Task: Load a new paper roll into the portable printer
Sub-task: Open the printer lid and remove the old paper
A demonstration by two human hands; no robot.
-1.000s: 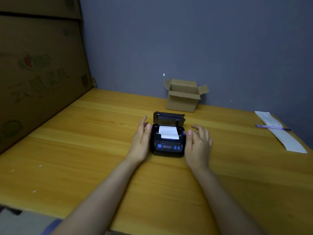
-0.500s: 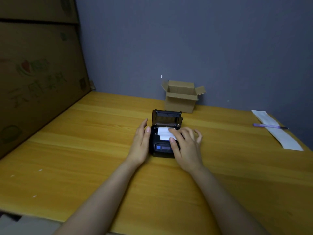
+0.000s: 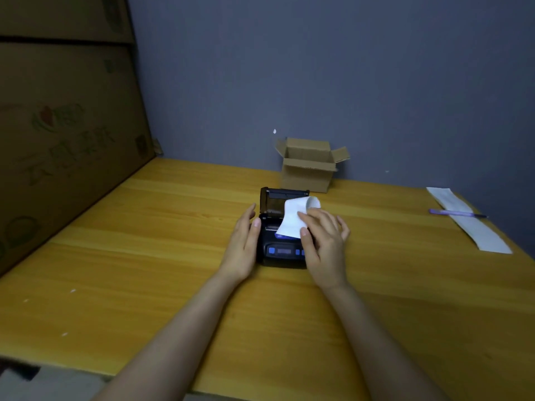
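A small black portable printer (image 3: 280, 253) with blue buttons sits on the wooden table (image 3: 144, 256), its lid (image 3: 275, 199) standing open at the back. A white paper roll (image 3: 295, 217) is lifted out above the paper bay, its loose end hanging down toward the printer's front. My right hand (image 3: 324, 241) grips the roll between thumb and fingers. My left hand (image 3: 244, 244) rests flat against the printer's left side, fingers straight, holding nothing.
A small open cardboard box (image 3: 308, 166) stands behind the printer by the grey wall. A white paper strip (image 3: 474, 230) with a purple pen (image 3: 454, 213) across it lies at the right edge. Large cardboard boxes (image 3: 63, 134) wall off the left.
My right hand moved from beside the printer onto the paper bay, took hold of the roll and lifted it up and out. The left hand stayed against the printer.
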